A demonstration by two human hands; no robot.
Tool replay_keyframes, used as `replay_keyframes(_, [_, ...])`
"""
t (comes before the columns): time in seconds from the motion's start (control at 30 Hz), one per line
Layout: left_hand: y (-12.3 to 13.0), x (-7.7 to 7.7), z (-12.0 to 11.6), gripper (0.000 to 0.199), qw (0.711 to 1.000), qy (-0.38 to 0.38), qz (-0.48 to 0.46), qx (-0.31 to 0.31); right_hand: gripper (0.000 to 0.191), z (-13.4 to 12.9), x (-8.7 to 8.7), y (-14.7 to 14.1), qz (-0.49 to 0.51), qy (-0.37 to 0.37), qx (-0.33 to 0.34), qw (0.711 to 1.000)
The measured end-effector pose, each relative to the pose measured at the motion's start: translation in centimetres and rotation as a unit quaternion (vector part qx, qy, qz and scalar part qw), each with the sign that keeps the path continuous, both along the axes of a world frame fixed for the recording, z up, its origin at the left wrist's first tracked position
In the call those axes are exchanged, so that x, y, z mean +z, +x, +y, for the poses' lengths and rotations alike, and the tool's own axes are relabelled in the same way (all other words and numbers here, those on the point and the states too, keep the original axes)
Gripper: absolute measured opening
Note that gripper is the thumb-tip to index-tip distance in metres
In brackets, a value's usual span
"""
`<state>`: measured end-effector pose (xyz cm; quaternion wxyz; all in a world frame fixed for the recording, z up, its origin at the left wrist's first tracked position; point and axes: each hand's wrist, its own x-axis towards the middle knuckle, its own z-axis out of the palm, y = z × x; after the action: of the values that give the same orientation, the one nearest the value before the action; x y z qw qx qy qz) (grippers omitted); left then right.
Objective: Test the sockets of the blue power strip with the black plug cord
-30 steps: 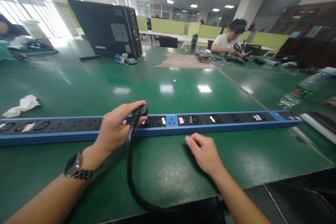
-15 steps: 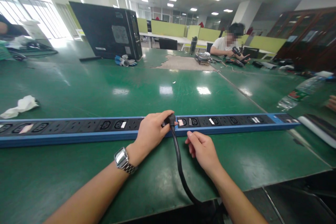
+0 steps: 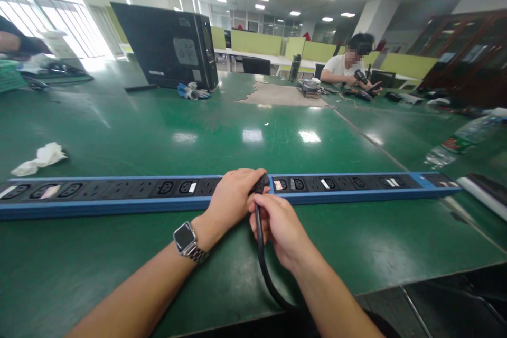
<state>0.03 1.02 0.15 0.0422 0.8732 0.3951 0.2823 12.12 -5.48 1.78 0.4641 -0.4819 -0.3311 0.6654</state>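
A long blue power strip (image 3: 158, 204) with a row of black sockets lies across the green table. At its middle, my left hand (image 3: 235, 195), a watch on the wrist, is closed on the black plug (image 3: 260, 182) of a thick cable. My right hand (image 3: 279, 222) pinches the black cable (image 3: 263, 269) just below the plug. From there the cable curves down past the table's front edge. My fingers hide the plug's face and the socket under it.
Crumpled tissue (image 3: 41, 158) lies at the left. Behind stand a black computer case (image 3: 166, 47) and blue-grey gloves (image 3: 193, 91). A plastic bottle (image 3: 459, 142) lies at the right. A person (image 3: 348, 66) sits across the table holding a dark object.
My right hand has moved left and up and taken hold of the cable below the plug. My left hand stays on the plug. The view has shifted slightly.
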Motion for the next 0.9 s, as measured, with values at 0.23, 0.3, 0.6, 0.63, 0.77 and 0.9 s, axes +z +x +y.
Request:
replay_keyframes(0.23, [-0.2,0.8,-0.7,0.053,0.997,-0.01,0.057,-0.047,0.021,0.0,-1.0,1.7,0.071,-0.061,-0.042,0.995])
replay_keyframes(0.3, [-0.3,0.7,-0.8,0.064,0.997,-0.011,0.064,-0.047,0.023,0.5,-0.7,2.0,0.092,-0.058,-0.028,0.994])
replay_keyframes(0.6, [0.3,-0.5,-0.5,0.078,0.994,0.011,0.101,0.032,0.03,0.0,0.5,2.2,0.132,0.051,-0.016,0.99])
replay_keyframes(0.63, [0.3,-0.5,-0.5,0.076,0.994,0.013,0.103,0.034,0.029,-0.4,1.2,2.3,0.125,0.083,-0.003,0.989])
replay_keyframes(0.77, [0.2,-0.6,-0.4,0.079,0.994,0.019,0.103,0.038,0.025,-0.6,4.7,4.1,0.063,0.131,-0.009,0.989])
replay_keyframes(0.9, [0.1,-0.6,-0.5,0.08,0.994,0.022,0.106,0.037,0.031,0.5,5.0,8.7,0.007,0.042,-0.121,0.992])
